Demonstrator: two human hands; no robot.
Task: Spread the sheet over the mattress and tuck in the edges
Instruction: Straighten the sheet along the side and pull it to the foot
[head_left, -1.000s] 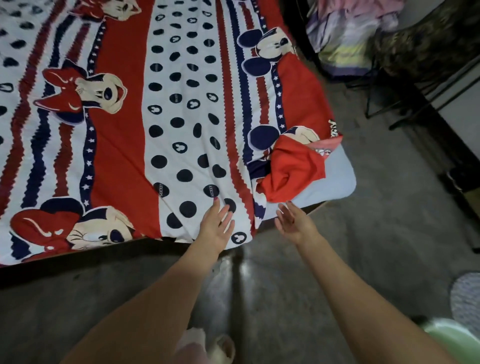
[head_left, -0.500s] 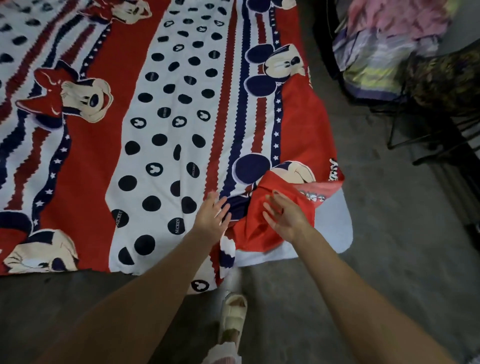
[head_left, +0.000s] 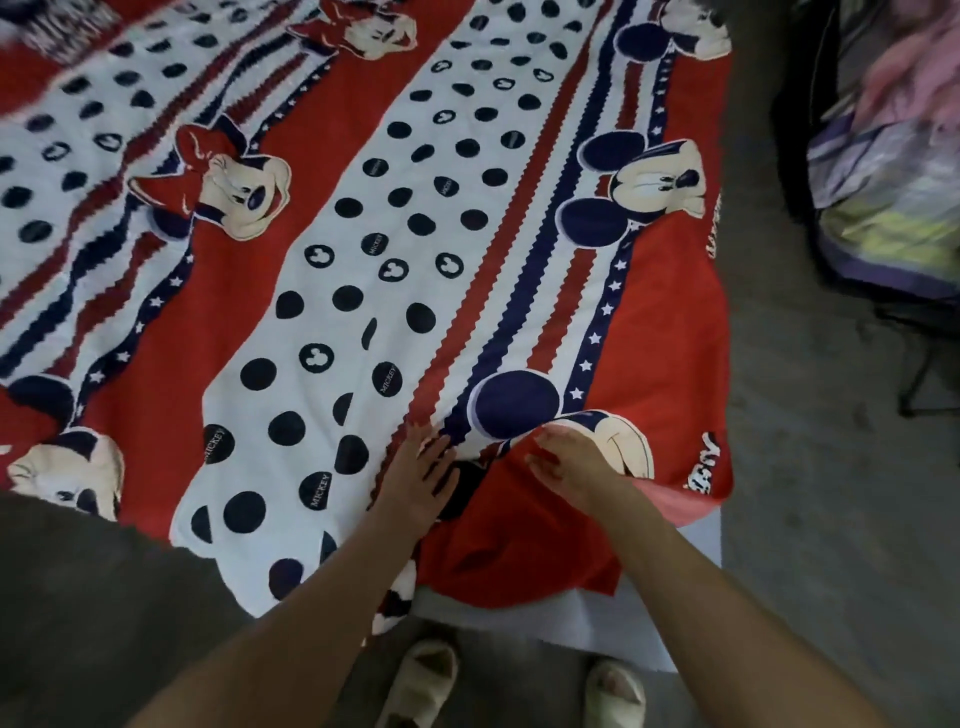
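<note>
A red, white and navy cartoon-print sheet (head_left: 395, 249) lies spread over a low mattress (head_left: 597, 618), whose pale corner shows bare at the near right. The sheet's near right corner (head_left: 524, 545) is folded back on itself in a red bunch. My left hand (head_left: 418, 478) rests flat on the sheet just left of that fold, fingers straight. My right hand (head_left: 569, 465) lies on the folded red flap, with its fingers curled on the cloth.
Grey concrete floor (head_left: 831, 519) surrounds the mattress. My sandalled feet (head_left: 421, 680) stand at its near edge. A pile of folded cloth (head_left: 888, 197) sits on a dark metal frame at the right.
I have stepped closer to the mattress corner. Both hands moved forward from the sheet's edge onto the sheet, the right one onto the folded red flap.
</note>
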